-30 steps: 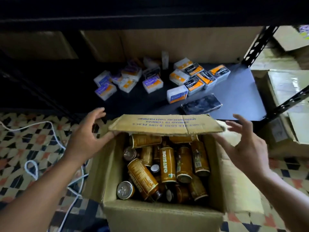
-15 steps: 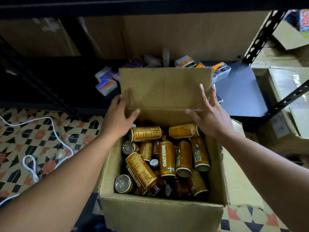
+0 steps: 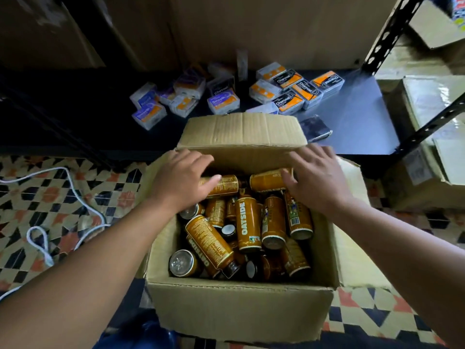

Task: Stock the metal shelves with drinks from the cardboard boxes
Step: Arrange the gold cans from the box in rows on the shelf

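Note:
An open cardboard box (image 3: 239,306) stands on the tiled floor in front of me, with several golden-brown Oatside cans (image 3: 247,222) lying jumbled inside. Its far flap (image 3: 241,131) leans back toward the low black metal shelf (image 3: 359,117). My left hand (image 3: 183,180) reaches into the far left of the box, palm down, with the thumb lying across a sideways can (image 3: 226,185). My right hand (image 3: 318,177) reaches into the far right with fingers spread, fingertips touching another sideways can (image 3: 266,181). Neither hand has lifted a can.
Several small packs (image 3: 289,94) labelled Charcoal and Smooth lie scattered on the shelf, with a dark flat packet (image 3: 315,128) near its front edge. A perforated shelf post (image 3: 385,34) rises at the right, beside stacked cartons (image 3: 427,117). A white cable (image 3: 75,195) loops over the floor at left.
The far flap, first lying over the box, was pushed up and back toward the shelf. Both hands then dropped from the flap onto the cans at the box's far side.

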